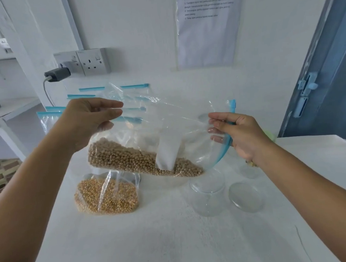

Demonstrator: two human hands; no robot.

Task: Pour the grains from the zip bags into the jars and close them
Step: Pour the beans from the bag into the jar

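A clear zip bag of tan soybeans [129, 157] hangs tilted above the white table, its blue zip mouth turned to the right. My left hand [87, 119] pinches the bag's bottom corner and lifts it. My right hand [238, 133] grips the blue zip edge and holds the mouth open. The beans have slid toward the mouth, just above an open glass jar [208, 195]. Its clear lid [246, 197] lies flat to the right. A second bag of yellow corn kernels [107, 196] lies on the table at the left.
Several empty blue-zip bags [82, 95] lie at the back of the white table [174, 241]. Another glass jar [248, 171] stands behind my right wrist. A wall socket with a plugged charger [58, 74] is at the back left, a blue door [326, 82] at the right.
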